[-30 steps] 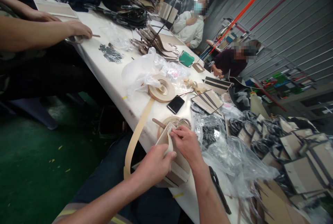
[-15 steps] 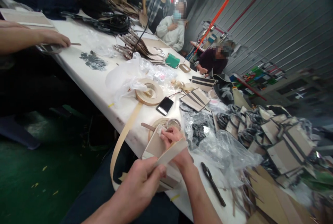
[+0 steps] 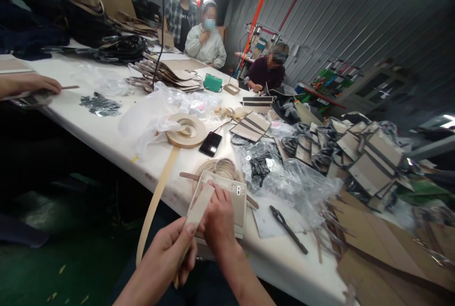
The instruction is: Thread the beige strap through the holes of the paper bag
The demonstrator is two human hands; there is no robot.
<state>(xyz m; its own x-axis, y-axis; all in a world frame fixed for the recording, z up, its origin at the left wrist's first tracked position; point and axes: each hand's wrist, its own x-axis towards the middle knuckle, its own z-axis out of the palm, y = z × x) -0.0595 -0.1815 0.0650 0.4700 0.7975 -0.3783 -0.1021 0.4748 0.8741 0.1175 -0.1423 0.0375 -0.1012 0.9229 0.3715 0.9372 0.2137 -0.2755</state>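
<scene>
Beige strip (image 3: 200, 205): flat, straight-edged, perhaps matte card.

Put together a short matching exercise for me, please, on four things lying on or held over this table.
1. pale strip
2. tape roll
3. phone
4. black tool

A. lying flat, just right of the roll
B. gripped by the left hand
C. lying to the right of the right hand
D. a length of it trailing over the edge of the table

Pairs: 1-B, 2-D, 3-A, 4-C.
</scene>
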